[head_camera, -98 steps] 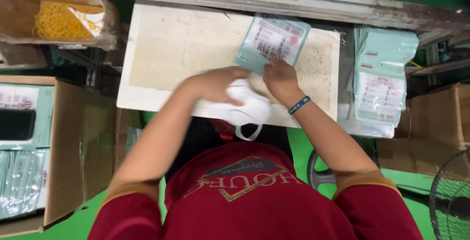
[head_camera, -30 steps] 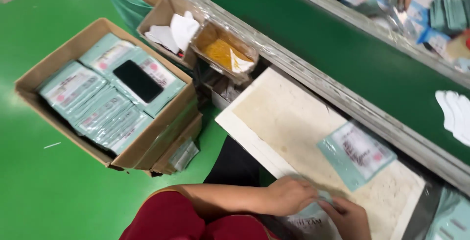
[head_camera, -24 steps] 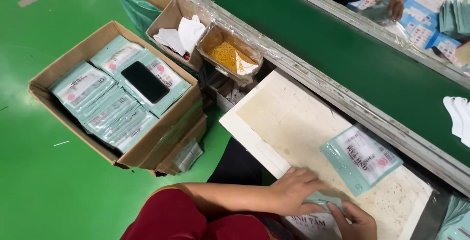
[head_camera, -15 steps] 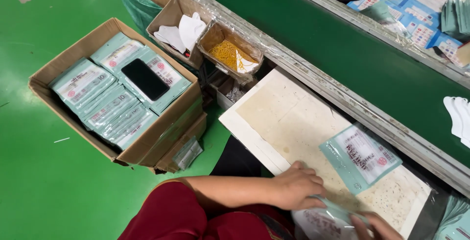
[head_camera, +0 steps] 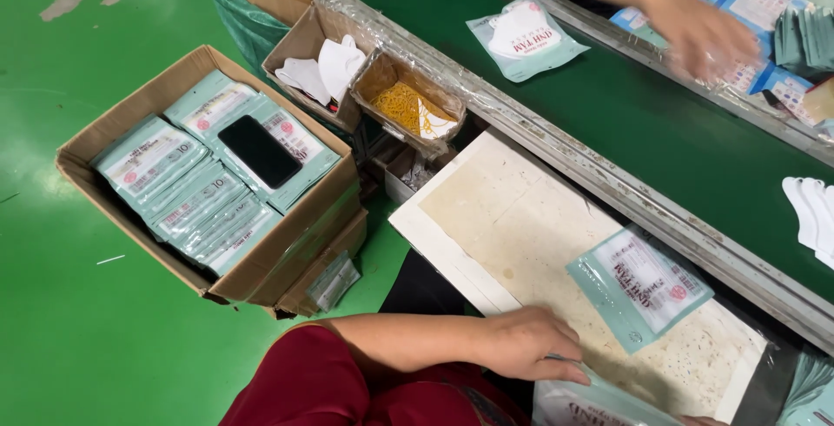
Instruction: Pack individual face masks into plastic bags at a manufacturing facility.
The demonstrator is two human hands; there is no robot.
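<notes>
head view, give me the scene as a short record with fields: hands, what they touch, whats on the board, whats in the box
left hand: flat on the pale work board, fingertips on the clear-fronted pouch at the near edge
right hand: almost out of view, state unclear
on the board: one teal printed pouch, lying apart from the hand
cardboard box: stacked teal packs, a black phone on top
conveyor belt: a packed mask pouch
other person: a hand across the belt
</notes>
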